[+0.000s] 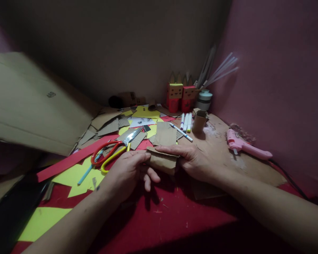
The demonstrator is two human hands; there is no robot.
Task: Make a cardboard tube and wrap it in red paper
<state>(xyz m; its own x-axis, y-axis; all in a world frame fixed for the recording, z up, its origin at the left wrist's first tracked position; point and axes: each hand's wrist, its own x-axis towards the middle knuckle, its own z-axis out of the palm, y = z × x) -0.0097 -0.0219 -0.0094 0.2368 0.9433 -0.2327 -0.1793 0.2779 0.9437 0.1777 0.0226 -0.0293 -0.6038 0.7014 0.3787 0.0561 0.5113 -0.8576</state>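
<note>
Right now the folded cardboard piece (pixel 163 161) lies at the frame's centre on the table (pixel 227 148), long axis running left to right, the left hand (pixel 127 171) pinching its left end, the right hand (pixel 193 158) pressing flat with fingers (pixel 166 149) together across its top edge.

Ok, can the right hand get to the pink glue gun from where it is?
Probably yes: the right hand rests on the folded brown cardboard piece, and only bare tabletop lies between it and the pink glue gun.
</note>
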